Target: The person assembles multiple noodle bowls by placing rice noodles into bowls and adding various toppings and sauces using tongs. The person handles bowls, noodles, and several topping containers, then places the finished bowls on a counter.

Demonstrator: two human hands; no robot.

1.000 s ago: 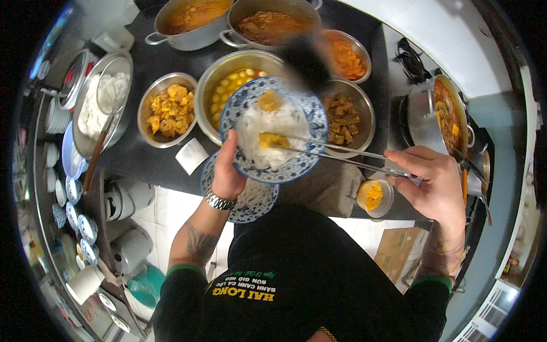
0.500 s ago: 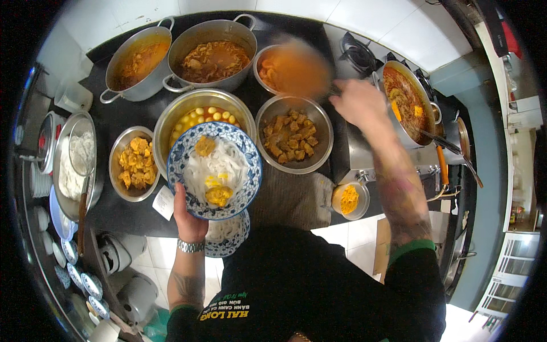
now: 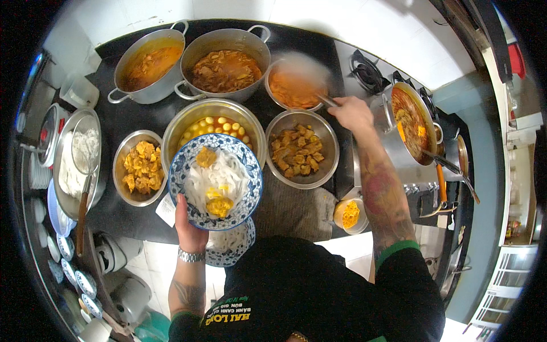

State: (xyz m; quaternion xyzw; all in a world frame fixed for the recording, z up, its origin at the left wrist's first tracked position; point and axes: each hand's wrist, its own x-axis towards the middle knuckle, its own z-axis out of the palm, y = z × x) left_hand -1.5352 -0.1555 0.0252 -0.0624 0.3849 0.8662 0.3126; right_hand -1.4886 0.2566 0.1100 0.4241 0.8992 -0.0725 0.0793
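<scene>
My left hand (image 3: 192, 223) is closed on the near left rim of a blue-and-white patterned bowl (image 3: 253, 194), thumb over the edge. White noodles, a brown chunk and yellow pieces lie in it. At the back right, my right hand (image 3: 352, 115) is closed round the metal handle of a utensil (image 3: 325, 101); its round, pale head is smeared by motion, so its exact kind is unclear. That head is over a metal bowl of orange food (image 3: 293, 94). Closer to me stands a bowl of brown chunks (image 3: 296, 149). Partly behind the held bowl is a large bowl of small round eggs in broth (image 3: 219, 125).
Two pots (image 3: 134, 85) of orange-brown stew stand at the back. Right, a large pot (image 3: 387, 119) sits by the burners, with a ladle handle (image 3: 441, 159) sticking out. Left are a bowl of yellow chunks (image 3: 141, 165) and a strainer (image 3: 85, 151). Another noodle bowl (image 3: 233, 251) is below the held one.
The whole view has shifted slightly. My right hand has kept hold of the utensil, whose head has moved from low over the orange food toward the far rim. The left hand still holds the noodle bowl.
</scene>
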